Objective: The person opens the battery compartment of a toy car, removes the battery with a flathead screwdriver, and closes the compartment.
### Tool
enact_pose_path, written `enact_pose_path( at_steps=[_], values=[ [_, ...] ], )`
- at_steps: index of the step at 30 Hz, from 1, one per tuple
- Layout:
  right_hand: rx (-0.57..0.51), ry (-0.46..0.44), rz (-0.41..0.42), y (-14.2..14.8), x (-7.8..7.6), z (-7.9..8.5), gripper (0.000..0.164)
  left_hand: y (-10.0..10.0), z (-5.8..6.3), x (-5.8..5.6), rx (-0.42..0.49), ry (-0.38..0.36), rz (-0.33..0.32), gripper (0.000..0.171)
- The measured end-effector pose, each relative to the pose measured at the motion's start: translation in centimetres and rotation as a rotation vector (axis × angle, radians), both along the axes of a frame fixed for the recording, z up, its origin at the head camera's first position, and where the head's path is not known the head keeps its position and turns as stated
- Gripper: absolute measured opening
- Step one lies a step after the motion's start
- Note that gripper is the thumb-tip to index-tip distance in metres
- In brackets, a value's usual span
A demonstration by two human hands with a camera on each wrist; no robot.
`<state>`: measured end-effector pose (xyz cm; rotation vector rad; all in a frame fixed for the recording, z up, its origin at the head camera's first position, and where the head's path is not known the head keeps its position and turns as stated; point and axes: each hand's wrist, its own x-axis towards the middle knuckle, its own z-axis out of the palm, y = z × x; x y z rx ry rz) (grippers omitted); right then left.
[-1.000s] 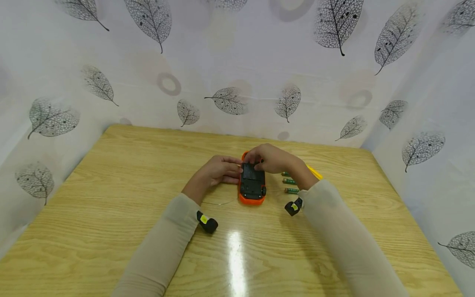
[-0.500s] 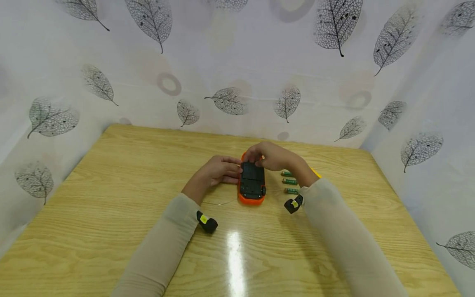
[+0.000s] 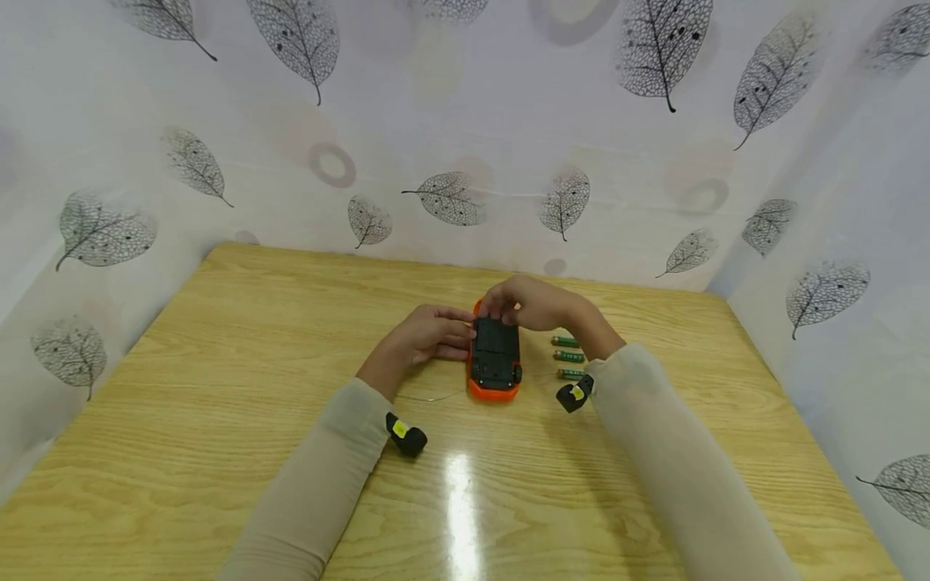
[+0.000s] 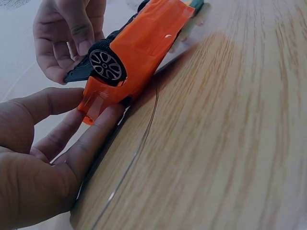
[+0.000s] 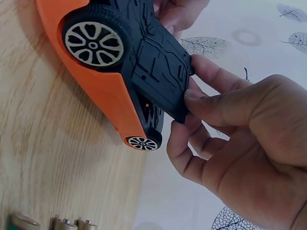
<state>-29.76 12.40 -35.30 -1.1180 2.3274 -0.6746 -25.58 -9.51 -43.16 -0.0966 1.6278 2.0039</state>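
Note:
An orange toy car point(image 3: 494, 394) lies upside down on the table, its black underside facing up. My left hand point(image 3: 427, 332) rests beside it, with nearly straight fingers point(image 4: 96, 136) touching the orange bodywork near a wheel point(image 4: 106, 65). From the far right, my right hand point(image 3: 536, 303) reaches over the car. Its thumb and fingers pinch the edge of a flat black cover point(image 5: 165, 72), which is tilted up from the underside in the right wrist view. Part of an opening shows beneath the cover; the rest is hidden behind it.
Green batteries point(image 3: 570, 356) lie in a row right of the car, partly under the right wrist. A thin wire point(image 3: 430, 399) runs along the tabletop point(image 3: 291, 339) near the left hand. A leaf-patterned cloth point(image 3: 450, 121) surrounds the table's back and sides.
My right hand has shifted slightly away from me over the car's far end. Its forearm now covers the yellow object that showed behind it. The left hand stays in place.

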Motion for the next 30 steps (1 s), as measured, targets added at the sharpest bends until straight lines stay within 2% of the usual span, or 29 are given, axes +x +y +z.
enact_pose_path(
  at_steps=[8,18,25,30],
  values=[
    [0.013,-0.010,-0.009,0.2,-0.1,0.4,0.035,0.1,0.0,-0.1,-0.003,0.004,0.000,0.044],
    [0.014,-0.026,-0.027,0.1,-0.4,0.0,0.039,0.1,0.0,0.0,0.000,0.006,0.004,0.044],
    [-0.007,0.011,-0.015,-0.1,-0.8,-0.9,0.045,0.2,0.0,0.0,0.005,-0.001,0.009,0.044],
    [-0.018,0.024,-0.019,-0.1,-0.5,-0.7,0.046,0.2,-0.2,-0.2,0.006,-0.008,0.012,0.042]
  ],
)
